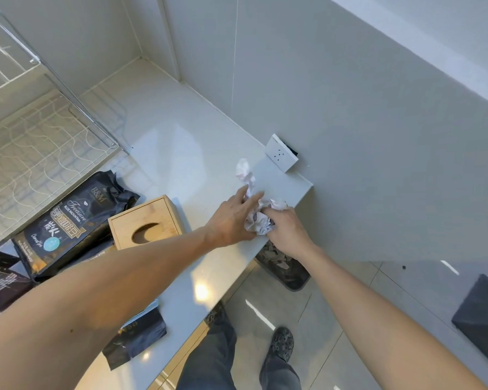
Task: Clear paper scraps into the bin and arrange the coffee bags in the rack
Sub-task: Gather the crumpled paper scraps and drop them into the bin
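Crumpled white paper scraps (258, 218) lie at the counter's right edge, with one piece (245, 171) sticking up behind them. My left hand (231, 218) presses on the scraps with spread fingers. My right hand (285, 229) is closed around the lump from the right. Directly below the counter edge stands a dark bin (286, 267) with scraps inside. A black coffee bag (74, 220) lies flat on the counter at the left; other black bags sit at the far left (0, 274) and at the front edge (137, 336). The white wire rack (34, 142) stands at the back left.
A wooden tissue box (145, 223) sits between the coffee bag and my hands. A white wall socket (281, 153) juts out just behind the scraps. The white counter (175, 142) ends at the right by the wall. A dark box (482, 316) stands on the floor at right.
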